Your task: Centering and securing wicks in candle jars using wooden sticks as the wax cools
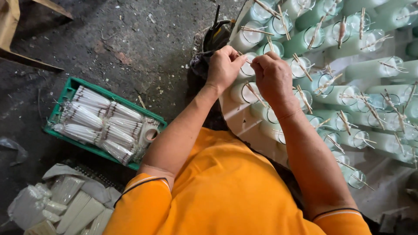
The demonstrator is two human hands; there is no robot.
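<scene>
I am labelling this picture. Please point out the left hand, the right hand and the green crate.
left hand [224, 67], head view, on the back of the hand
right hand [273, 78], head view, on the back of the hand
green crate [69, 87], head view, on its rim

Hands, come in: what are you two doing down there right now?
Left hand and right hand pinching at the mouth of one glass candle jar. Rows of jars with wooden wick sticks around. Green crate of wicks on floor, left.

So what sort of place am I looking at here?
Probably a candle workshop: rows of wax-filled glasses with sticks across them, a green crate of wick bundles, rough concrete floor.
</scene>
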